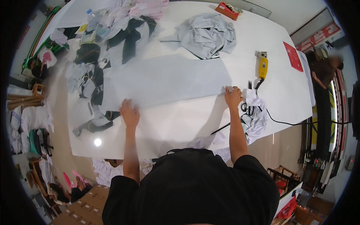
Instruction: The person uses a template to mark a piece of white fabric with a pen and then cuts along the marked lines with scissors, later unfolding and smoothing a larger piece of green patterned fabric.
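Observation:
A long, flat piece of light grey fabric (168, 75) lies spread across the white table in front of me. My left hand (130, 113) rests at its near edge toward the left, fingers stretched out and apart. At the fabric's right end is my right hand (233, 97), its fingers spread over the corner. Black-handled scissors (245, 108) lie just right of that hand, beside a crumpled heap of white and grey cloth (256, 122). Dark green and grey fabric scraps (98, 88) are piled left of the flat piece, close to my left hand.
A yellow electric cutter (263, 67) stands at the right, its black cable (285, 123) running off the table. Bunched grey fabric (206, 34), a red tape dispenser (227, 11) and a plastic bottle (91, 18) occupy the far side. Other people (330, 71) are around the room.

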{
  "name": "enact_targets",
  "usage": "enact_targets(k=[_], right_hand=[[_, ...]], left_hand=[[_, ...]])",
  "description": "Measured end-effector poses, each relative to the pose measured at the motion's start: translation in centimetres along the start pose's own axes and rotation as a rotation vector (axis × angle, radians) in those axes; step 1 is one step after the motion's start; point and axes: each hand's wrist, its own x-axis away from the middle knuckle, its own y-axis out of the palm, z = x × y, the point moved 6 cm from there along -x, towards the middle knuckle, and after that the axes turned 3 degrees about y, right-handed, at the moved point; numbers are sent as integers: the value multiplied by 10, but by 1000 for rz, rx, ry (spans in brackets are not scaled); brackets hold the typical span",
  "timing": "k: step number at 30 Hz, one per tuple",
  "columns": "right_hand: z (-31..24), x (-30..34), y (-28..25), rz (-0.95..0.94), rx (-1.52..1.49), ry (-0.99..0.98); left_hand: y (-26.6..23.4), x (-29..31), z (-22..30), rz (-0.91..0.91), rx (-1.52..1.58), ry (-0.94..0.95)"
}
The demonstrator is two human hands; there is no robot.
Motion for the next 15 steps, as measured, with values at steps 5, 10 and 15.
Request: enact_targets(k=[5,10,15], right_hand=[[38,-6,30,-188,-178,76],[106,-6,9,-165,103,67],[113,-33,-7,-78,217,91]], left_hand=[[-1,9,9,9,-30,43],[-16,50,66,-68,33,86],[-18,24,33,116,63,-71]])
